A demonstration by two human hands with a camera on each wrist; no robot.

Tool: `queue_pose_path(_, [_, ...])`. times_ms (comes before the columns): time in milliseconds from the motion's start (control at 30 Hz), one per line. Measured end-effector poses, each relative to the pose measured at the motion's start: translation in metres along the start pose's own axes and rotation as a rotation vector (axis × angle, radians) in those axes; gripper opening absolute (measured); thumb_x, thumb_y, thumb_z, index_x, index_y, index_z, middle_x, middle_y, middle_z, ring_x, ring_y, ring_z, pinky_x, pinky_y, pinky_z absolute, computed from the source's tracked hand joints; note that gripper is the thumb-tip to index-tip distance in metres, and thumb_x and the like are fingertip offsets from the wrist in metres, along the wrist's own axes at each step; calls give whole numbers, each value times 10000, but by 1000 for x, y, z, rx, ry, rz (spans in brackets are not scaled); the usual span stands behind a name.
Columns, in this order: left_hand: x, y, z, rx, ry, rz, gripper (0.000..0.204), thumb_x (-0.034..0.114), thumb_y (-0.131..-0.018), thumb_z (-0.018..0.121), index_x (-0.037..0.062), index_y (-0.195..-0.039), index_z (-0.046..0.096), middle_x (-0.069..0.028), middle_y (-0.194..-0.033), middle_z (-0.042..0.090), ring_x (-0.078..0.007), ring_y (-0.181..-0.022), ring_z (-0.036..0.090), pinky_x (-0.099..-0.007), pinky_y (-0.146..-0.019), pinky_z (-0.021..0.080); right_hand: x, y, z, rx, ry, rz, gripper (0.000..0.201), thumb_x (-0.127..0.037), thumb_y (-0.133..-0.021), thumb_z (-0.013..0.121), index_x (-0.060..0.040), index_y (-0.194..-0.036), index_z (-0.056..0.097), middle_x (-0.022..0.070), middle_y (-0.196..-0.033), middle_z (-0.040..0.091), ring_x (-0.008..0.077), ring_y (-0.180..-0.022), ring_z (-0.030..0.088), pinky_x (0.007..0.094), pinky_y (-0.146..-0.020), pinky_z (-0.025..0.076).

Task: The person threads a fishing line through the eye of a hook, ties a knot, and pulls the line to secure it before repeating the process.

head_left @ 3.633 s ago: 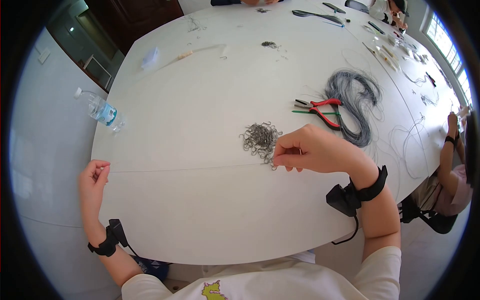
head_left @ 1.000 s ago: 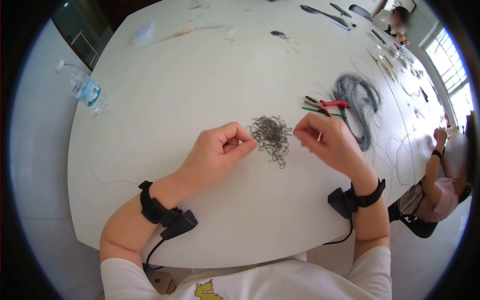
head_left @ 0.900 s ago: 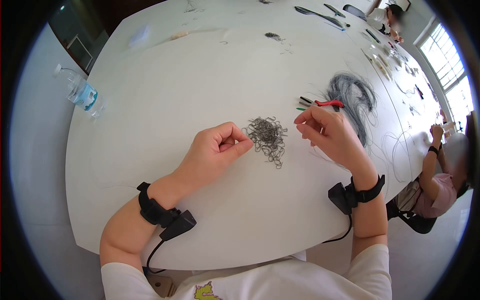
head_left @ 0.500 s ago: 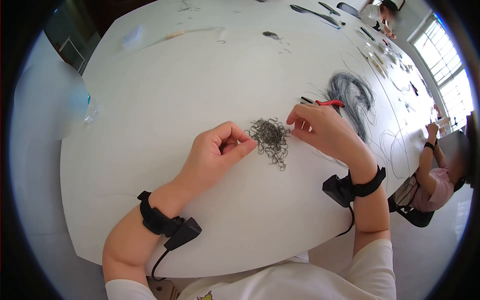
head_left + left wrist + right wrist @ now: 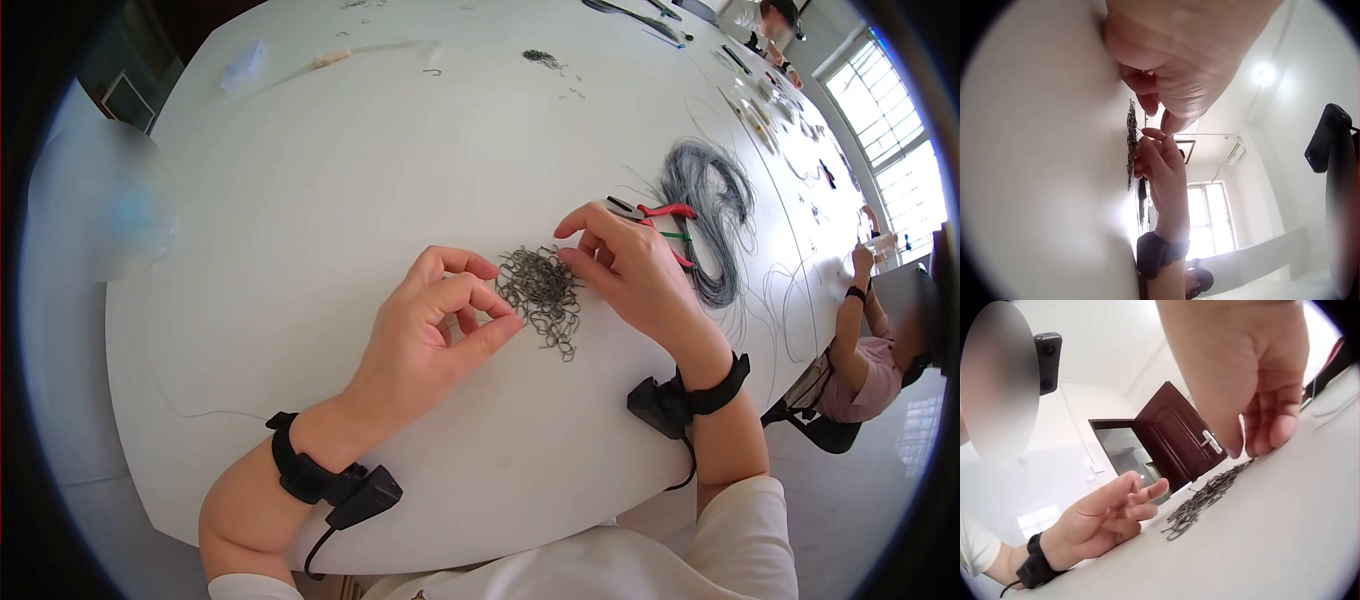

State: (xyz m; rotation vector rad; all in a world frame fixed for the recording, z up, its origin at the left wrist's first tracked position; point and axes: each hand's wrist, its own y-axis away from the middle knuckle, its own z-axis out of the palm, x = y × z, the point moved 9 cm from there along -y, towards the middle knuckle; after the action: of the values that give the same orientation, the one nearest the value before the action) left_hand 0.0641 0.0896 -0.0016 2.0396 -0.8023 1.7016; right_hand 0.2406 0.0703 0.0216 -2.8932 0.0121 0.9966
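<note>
A pile of small dark metal fish hooks (image 5: 540,285) lies on the white table between my hands. My left hand (image 5: 415,325) is just left of it, thumb and a bent finger meeting on a thin clear line (image 5: 215,412), whose tail trails across the table past the wrist. Its index finger is lifted. From the right, my right hand (image 5: 635,270) reaches over the pile's upper edge, thumb and index parted, fingertips right at the hooks. The right wrist view shows the same hooks (image 5: 1207,497) beneath the right hand (image 5: 1254,394), its fingers apart.
Red-handled pliers (image 5: 665,211) and a bundle of grey line (image 5: 715,220) lie right of my right hand. A smaller hook pile (image 5: 542,59) sits farther back. Loose coils of line spread at right, and another person (image 5: 870,370) sits there.
My left hand came from the far left edge to the pile, and the line is no longer stretched between the hands. Lately its index finger lifted, and the right hand shifted left over the hooks.
</note>
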Motion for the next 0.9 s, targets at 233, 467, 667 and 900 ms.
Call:
queue_pose_path(233, [-1,1,1,-18,-9,-1,60,71,-877,715,73,-859,658,-48,-1173,521,-16,-713,457,-180,-603,395,2,2,7,-49,56,-41,131,-154,-878,685,-43,-898,619,78,-707,644,225,-634,621,338,-576,462])
queue_pose_path(467, [-1,0,1,-23,34,1,64,87,-886,712,75,-855,657,-36,-1169,526,-14,-728,458,-186,-618,398,19,10,4,-150,-212,70,179,-169,-907,686,-1,-894,625,61,-727,641,124,-663,596,269,-600,450])
queue_pose_path(667, [-4,0,3,-36,8,-23,63,83,-885,710,81,-853,656,-23,-1156,545,-18,-740,471,-188,-626,400,32,10,9,-197,-478,120,142,-141,-916,676,-5,-918,632,-8,-741,618,46,-687,545,217,-611,424])
queue_pose_path(900, [-3,-1,4,-46,4,-30,67,63,-882,705,77,-847,650,-26,-1150,548,-14,-738,475,-183,-623,399,24,13,-1,-175,-405,56,106,-96,-900,674,-8,-942,635,-3,-765,630,50,-699,565,215,-627,443])
